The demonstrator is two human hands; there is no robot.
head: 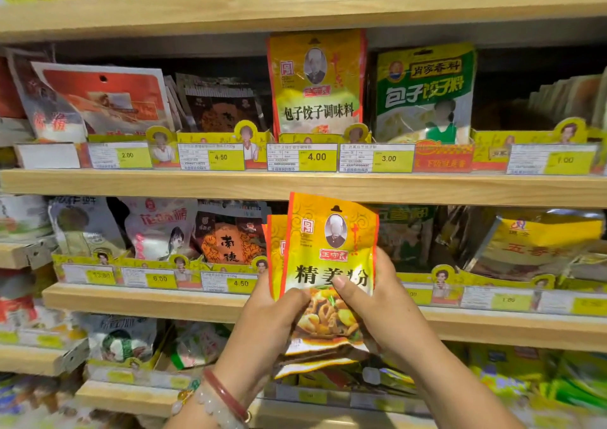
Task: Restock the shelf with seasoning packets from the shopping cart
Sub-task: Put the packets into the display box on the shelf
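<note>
I hold a small stack of yellow and orange seasoning packets (328, 257) upright in front of the lower wooden shelf (138, 300). My left hand (269, 323) grips the stack from the left, thumb on the front packet. My right hand (391, 310) grips it from the right, thumb pressed on the printed front. A second packet's edge shows behind the front one on the left. A similar yellow packet (317, 83) stands in a display tray on the shelf above. The shopping cart is out of view.
Wooden shelves run across the view, each lined with yellow cardboard trays and price tags (317, 157). A green packet (423, 93) stands right of the yellow one. Dark gaps lie behind my packets and at the upper right (512, 106).
</note>
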